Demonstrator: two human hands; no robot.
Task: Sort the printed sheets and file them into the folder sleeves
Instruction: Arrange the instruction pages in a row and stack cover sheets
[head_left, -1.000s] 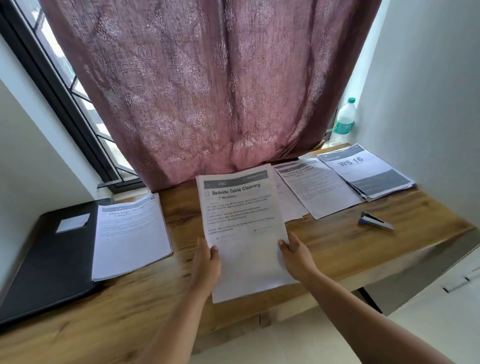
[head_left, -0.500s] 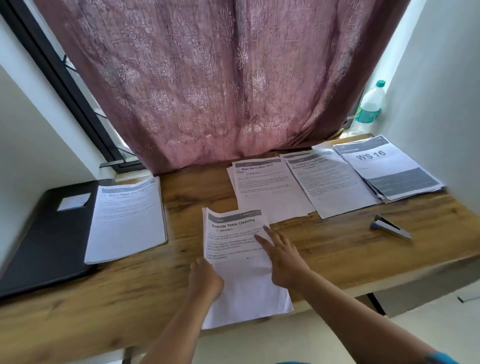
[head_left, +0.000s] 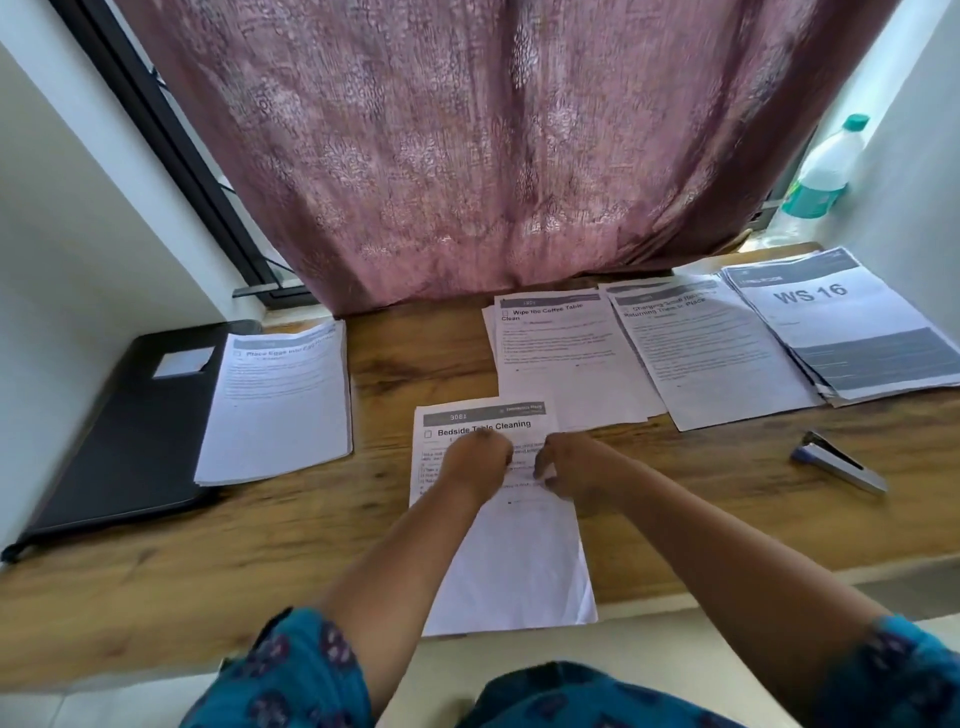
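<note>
We wear a teal-blue top (head_left: 291, 675) printed with dark purple floral motifs; short sleeves (head_left: 904, 670) leave our forearms bare, with no rings or bracelets showing.

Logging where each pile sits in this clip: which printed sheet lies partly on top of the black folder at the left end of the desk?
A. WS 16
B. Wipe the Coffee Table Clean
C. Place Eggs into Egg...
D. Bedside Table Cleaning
C: the Place Eggs sheet stack overlaps the right edge of the black folder, while the other titled piles lie further right on the wooden desk.
</note>
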